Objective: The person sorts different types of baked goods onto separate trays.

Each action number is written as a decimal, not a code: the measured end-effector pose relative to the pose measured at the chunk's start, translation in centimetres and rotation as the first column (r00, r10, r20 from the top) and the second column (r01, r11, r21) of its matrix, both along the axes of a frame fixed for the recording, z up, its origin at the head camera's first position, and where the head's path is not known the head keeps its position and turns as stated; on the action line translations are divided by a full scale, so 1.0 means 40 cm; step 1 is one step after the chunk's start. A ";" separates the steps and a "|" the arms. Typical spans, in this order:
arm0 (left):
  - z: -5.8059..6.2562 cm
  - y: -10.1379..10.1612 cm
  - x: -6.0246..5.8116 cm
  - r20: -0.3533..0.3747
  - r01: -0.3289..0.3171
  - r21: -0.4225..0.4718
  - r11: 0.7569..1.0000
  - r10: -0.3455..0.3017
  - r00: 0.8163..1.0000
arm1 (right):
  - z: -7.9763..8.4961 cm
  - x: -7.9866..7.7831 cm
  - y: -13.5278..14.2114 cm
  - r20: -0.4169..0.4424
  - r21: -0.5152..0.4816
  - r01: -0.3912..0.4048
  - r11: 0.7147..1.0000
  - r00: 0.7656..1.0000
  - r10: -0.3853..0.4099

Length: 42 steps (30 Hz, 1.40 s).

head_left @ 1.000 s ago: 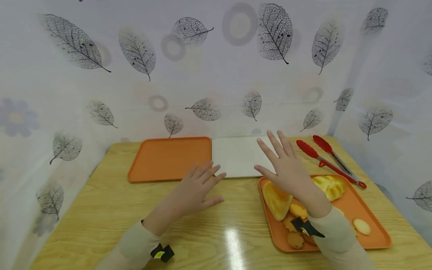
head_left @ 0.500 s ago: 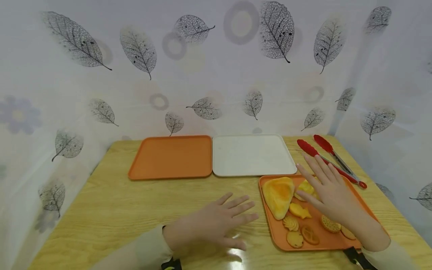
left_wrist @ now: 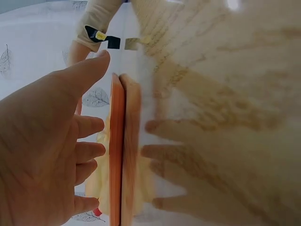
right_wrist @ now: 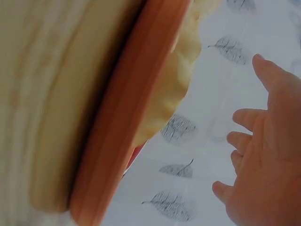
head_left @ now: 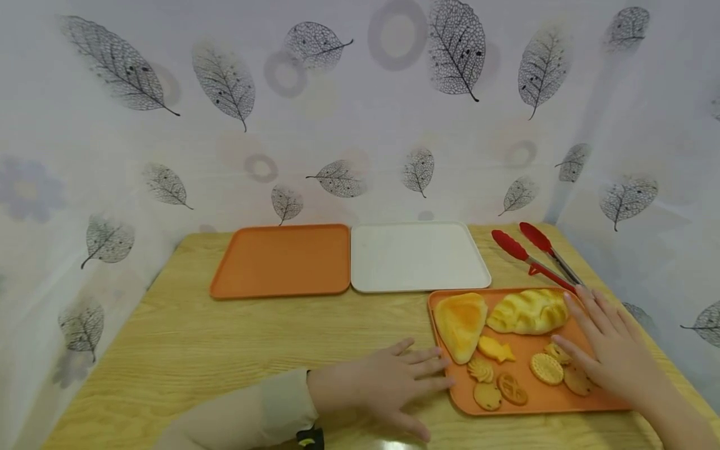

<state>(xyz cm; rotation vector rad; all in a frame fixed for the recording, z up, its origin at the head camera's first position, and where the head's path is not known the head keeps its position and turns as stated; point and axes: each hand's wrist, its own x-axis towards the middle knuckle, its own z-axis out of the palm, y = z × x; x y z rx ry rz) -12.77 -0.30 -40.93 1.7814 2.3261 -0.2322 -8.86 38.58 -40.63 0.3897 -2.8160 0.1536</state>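
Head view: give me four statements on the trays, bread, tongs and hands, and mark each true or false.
1. The white tray and the far orange tray lie side by side. True.
2. The braided bread lies on the white tray. False: it lies on the near orange tray.
3. The left hand grips the tongs. False: its fingers are spread; the tongs lie on the table.
4. The right hand is nearer the braided bread than the left. True.

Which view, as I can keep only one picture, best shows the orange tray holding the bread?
The head view: it shows the tray from above, with its inner surface and most of its rim, though the right hand hides part of its right side. Both wrist views show only its outer side, edge-on.
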 end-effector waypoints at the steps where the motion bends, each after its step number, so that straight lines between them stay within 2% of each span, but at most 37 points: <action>1: -0.001 0.003 0.000 0.003 -0.002 -0.009 1.000 0.002 1.000 | -0.006 0.003 0.011 0.021 0.004 0.024 1.000 0.999 -0.024; 4: -0.002 0.008 -0.001 0.017 -0.003 -0.024 1.000 0.003 1.000 | -0.024 0.011 0.038 0.103 0.018 0.082 0.996 0.991 -0.083; 6: -0.001 0.012 -0.002 0.020 -0.003 -0.033 0.999 0.003 1.000 | -0.035 0.014 0.053 0.180 0.018 0.111 0.994 0.977 -0.112; 11: 0.003 0.022 0.000 0.015 -0.004 -0.039 0.999 0.004 1.000 | -0.045 0.009 0.088 0.363 0.019 0.170 0.985 0.917 -0.165; 15: 0.009 0.028 0.004 0.014 -0.014 -0.046 0.999 0.015 1.000 | -0.052 0.006 0.109 0.429 0.030 0.189 0.981 0.884 -0.184; 23: 0.016 0.029 0.010 0.009 -0.032 -0.051 0.998 0.033 0.999 | -0.067 0.016 0.133 0.439 0.068 0.162 0.984 0.881 -0.175; 30: 0.011 0.010 0.007 0.063 -0.050 -0.031 0.998 0.052 0.997 | -0.068 0.011 0.134 0.470 -0.016 0.170 0.985 0.871 -0.143; 35: 0.001 -0.028 0.006 0.087 -0.058 -0.002 0.998 0.058 0.994 | -0.056 0.016 0.117 0.439 -0.069 0.117 0.991 0.895 -0.075; 42: -0.009 -0.114 0.011 0.130 -0.083 0.073 0.994 0.073 0.989 | -0.055 0.022 0.079 0.394 -0.140 0.014 0.990 0.918 0.043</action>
